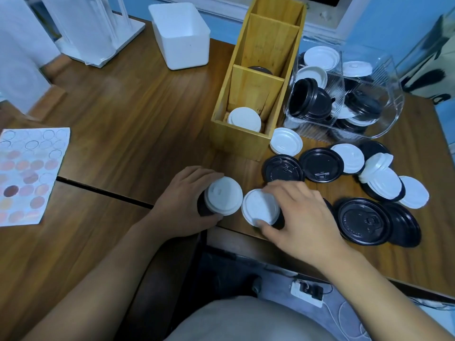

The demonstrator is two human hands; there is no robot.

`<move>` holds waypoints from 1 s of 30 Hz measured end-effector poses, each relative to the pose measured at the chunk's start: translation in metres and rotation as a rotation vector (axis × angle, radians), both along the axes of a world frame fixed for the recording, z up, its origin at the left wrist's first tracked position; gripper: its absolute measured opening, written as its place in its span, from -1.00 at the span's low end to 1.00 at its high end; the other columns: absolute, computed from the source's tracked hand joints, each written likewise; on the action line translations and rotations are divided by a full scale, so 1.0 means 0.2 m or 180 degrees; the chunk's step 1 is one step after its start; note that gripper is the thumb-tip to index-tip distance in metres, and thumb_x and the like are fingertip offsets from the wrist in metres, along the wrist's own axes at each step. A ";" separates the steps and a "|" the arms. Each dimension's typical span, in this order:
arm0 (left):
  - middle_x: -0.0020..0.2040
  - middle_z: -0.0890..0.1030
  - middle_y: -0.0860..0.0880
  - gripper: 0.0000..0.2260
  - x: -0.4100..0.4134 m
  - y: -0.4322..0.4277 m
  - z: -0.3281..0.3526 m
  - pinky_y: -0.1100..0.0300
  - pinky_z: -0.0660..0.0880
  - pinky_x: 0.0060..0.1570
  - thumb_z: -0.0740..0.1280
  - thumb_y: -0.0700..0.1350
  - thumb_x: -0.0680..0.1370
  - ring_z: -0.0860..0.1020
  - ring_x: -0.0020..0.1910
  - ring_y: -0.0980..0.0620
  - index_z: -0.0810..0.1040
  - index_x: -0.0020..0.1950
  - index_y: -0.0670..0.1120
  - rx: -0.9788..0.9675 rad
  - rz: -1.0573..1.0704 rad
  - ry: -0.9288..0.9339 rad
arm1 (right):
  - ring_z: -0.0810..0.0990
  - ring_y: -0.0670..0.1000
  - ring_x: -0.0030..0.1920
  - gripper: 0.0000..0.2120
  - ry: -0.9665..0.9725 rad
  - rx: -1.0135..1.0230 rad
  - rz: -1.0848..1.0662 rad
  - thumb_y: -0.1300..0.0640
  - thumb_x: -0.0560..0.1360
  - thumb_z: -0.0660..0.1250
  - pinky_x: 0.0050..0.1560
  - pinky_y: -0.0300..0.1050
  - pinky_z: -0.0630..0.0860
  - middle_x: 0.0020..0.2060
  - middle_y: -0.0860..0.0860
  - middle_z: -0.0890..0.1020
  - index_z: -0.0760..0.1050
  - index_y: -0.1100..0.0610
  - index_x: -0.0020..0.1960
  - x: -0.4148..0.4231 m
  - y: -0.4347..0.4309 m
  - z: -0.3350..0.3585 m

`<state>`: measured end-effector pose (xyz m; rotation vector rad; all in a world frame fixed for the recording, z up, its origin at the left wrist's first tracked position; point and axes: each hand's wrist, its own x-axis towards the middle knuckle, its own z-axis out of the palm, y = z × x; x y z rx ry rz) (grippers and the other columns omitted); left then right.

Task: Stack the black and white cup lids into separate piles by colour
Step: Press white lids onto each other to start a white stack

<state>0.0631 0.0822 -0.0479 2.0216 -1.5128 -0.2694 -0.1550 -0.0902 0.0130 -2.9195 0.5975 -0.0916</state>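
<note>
Left hand (182, 200) holds a white-topped lid stack (222, 195); right hand (302, 217) pinches a white lid (258, 207) beside it.

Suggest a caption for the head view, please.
Left hand grips one white-topped lid stack, right hand another, beside a wooden organiser.

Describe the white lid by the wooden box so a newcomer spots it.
Start at the tall wooden box. At its near right corner, in front of the clear tub, one white lid lies on the table. It alone sits right beside the box; other loose white lids lie farther right among black ones.
</note>
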 end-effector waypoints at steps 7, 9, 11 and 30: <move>0.39 0.51 0.11 -0.20 -0.01 0.00 0.00 0.01 0.36 0.41 0.49 0.33 0.36 0.37 0.41 0.08 0.39 0.49 0.01 0.0048 0.0156 0.0077 | 0.44 0.00 0.15 -0.31 0.0285 -0.0076 0.0002 -0.43 0.30 0.37 0.01 -0.04 0.35 0.11 -0.16 0.59 0.42 -0.08 0.30 0.06 -0.03 -0.02; 0.39 0.50 0.12 -0.20 -0.01 0.00 0.00 0.01 0.35 0.42 0.50 0.33 0.35 0.35 0.42 0.09 0.39 0.49 0.02 0.0088 0.0182 0.0088 | 0.41 -0.04 0.23 -0.31 0.0265 0.0190 0.0128 -0.38 0.28 0.45 0.10 -0.06 0.34 0.14 -0.17 0.56 0.41 -0.09 0.30 0.04 -0.06 0.00; 0.39 0.49 0.14 -0.20 -0.01 0.00 0.00 0.01 0.35 0.42 0.52 0.32 0.35 0.34 0.43 0.10 0.38 0.49 0.05 0.0132 0.0205 0.0107 | 0.40 -0.07 0.29 -0.29 0.0306 0.0404 0.0230 -0.31 0.30 0.50 0.19 -0.07 0.34 0.20 -0.16 0.52 0.37 -0.13 0.35 0.03 -0.10 0.01; 0.40 0.49 0.15 -0.20 -0.01 -0.01 0.01 0.07 0.27 0.42 0.52 0.32 0.35 0.31 0.44 0.09 0.36 0.50 0.07 0.0261 0.0232 0.0105 | 0.45 0.02 0.17 -0.37 0.0192 0.0015 0.0430 -0.36 0.41 0.36 0.10 0.09 0.52 0.18 -0.13 0.55 0.46 -0.04 0.36 0.09 -0.19 -0.03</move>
